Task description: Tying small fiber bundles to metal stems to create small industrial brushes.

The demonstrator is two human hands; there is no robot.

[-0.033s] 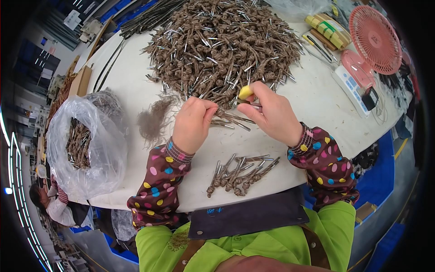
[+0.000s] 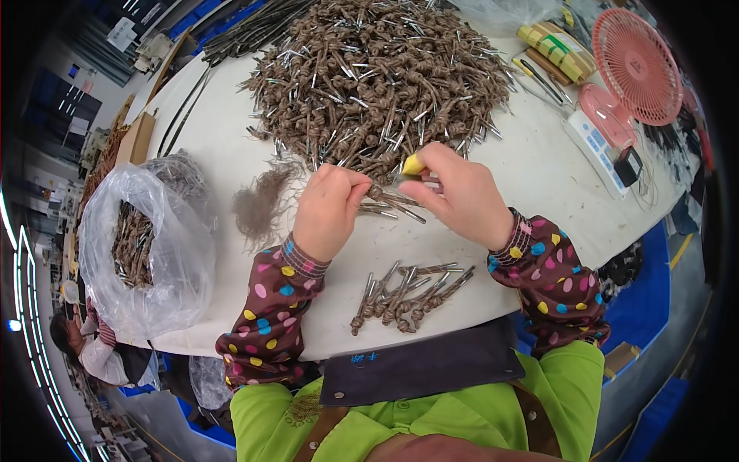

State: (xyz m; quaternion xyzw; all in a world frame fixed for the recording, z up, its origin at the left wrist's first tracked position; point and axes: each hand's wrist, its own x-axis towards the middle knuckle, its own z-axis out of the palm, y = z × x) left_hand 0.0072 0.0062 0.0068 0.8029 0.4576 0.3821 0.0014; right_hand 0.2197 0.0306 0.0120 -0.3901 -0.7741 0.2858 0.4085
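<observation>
My left hand [image 2: 327, 204] is closed, its thumb and forefinger pinching a brown knotted cord [image 2: 375, 190]. Just right of it, my right hand [image 2: 466, 192] is closed round a small metal tool [image 2: 433, 185] that looks like thread snips, mostly hidden in the fingers. A yellow cover [image 2: 413, 164] sits on the right forefinger's tip. Below the hands lie cord ends with metal tips [image 2: 404, 209]. Nearer me rests a small group of knotted cords [image 2: 404, 300] with silver tips. A big heap of such cords [image 2: 377, 85] rises just beyond both hands.
Left of my hands lies a tuft of brown fibre [image 2: 260, 204]. A clear plastic bag [image 2: 181, 262] of cords stands at the left edge. To the right are a pink fan [image 2: 637, 68], a white power strip [image 2: 596, 154] and a yellow-wrapped bundle [image 2: 560, 50]. Another person [image 2: 100, 350] sits far left.
My right hand's fingers and the tool have shifted slightly left and downward. The left hand keeps its pinch in the same place.
</observation>
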